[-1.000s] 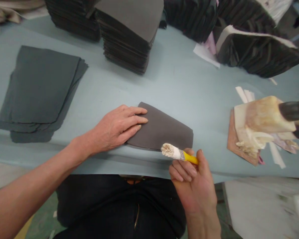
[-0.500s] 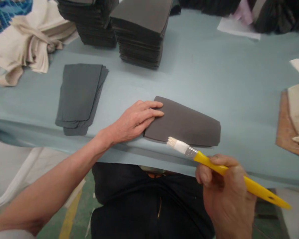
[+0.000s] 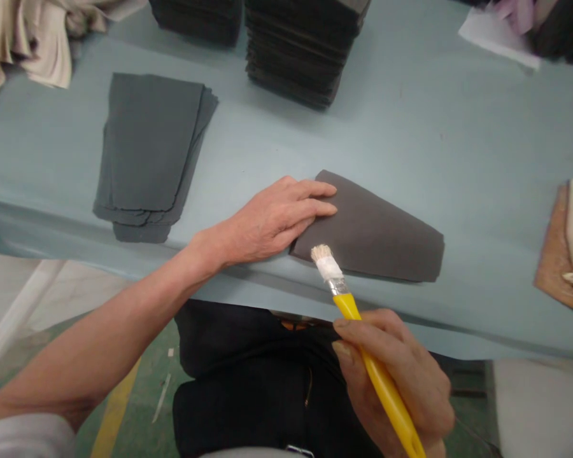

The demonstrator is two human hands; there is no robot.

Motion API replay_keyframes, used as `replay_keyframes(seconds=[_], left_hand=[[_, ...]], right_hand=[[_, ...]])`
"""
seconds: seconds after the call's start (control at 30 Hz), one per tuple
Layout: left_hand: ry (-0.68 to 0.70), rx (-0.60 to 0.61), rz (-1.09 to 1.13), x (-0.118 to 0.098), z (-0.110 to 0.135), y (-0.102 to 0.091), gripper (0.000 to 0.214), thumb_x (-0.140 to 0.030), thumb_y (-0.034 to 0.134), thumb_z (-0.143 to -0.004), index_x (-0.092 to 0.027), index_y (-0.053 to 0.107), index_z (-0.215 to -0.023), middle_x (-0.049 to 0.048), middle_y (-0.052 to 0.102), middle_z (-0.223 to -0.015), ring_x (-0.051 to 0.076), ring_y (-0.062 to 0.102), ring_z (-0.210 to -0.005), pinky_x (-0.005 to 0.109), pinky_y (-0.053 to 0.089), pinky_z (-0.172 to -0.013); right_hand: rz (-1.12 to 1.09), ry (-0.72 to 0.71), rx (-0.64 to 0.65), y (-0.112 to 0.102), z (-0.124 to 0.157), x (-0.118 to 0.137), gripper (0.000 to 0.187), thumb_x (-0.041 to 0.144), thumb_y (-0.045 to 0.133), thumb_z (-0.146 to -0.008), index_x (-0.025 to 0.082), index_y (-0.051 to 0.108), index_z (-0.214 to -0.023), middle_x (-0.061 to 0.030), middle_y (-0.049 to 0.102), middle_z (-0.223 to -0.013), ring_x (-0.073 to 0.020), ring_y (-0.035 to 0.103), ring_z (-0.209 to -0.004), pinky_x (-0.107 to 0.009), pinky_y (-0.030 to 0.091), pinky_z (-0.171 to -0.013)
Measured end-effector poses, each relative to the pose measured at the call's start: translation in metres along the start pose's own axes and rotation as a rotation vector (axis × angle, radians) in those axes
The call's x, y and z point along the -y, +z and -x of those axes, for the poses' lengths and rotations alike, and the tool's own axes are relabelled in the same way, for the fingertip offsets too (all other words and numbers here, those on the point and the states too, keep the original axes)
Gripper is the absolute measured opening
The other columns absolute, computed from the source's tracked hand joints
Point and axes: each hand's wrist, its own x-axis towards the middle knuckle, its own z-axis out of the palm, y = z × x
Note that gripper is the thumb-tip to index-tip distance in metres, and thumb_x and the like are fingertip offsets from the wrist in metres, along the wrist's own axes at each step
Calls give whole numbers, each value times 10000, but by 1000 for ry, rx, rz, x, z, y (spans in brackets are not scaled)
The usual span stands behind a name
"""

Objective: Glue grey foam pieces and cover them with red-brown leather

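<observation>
Pale blue-grey table [image 3: 410, 127] across the whole upper view, smooth and matte, near edge folding down toward a lap in dark trousers [image 3: 248, 381]. At the far side, one tall stack of dark sheets [image 3: 300, 57], layers thin and even, and beside it on the left a second stack [image 3: 195, 16], cut off by the picture border. Far left corner: crumpled beige cloth [image 3: 28, 38], soft and wrinkled. Nearer, on the left, a low pile of grey pieces [image 3: 153, 146], flat, slightly fanned, edges not aligned, well apart from both hands. Far right: white paper [image 3: 496, 38]; at the right border a brown board [image 3: 551, 254] with something cream-coloured on it, only partly in view. Close to the near edge, in the middle, a single grey piece [image 3: 382, 235], flat on the table, tapered shape with rounded corners, dull foam-like surface. Left hand [image 3: 277, 219] spread open, palm down, fingers straight and resting on the narrow left end of this piece. Right hand [image 3: 410, 375] closed around the yellow plastic handle of a brush [image 3: 347, 305], below the table edge and above the lap. Brush pointing up and left, metal ferrule and white wrapping under pale bristles [image 3: 321, 253], bristles at the near border of the grey piece, just beside the left hand; real contact with the piece not possible to tell. Nothing between brush and piece.
</observation>
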Motion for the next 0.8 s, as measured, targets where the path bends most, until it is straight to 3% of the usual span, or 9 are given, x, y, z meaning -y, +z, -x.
replay_keyframes(seconds=[0.5, 0.8], left_hand=[[8, -16, -3, 2, 1, 4, 356, -211, 377, -1138, -223, 644, -1373, 135, 597, -1601, 259, 603, -1415, 489, 465, -1170], [11, -9, -34, 1, 1, 3, 366, -209, 359, -1137, -217, 640, -1371, 131, 594, -1602, 264, 607, -1409, 481, 466, -1159]], right_hand=[[165, -9, 59, 13, -6, 14, 128, 177, 626, -1045, 278, 700, -1073, 49, 666, -728, -82, 605, -571, -196, 466, -547], [163, -45, 71, 9, -7, 12, 151, 100, 707, -996, 226, 717, -1077, 22, 712, -780, -80, 657, -622, -184, 497, -596]])
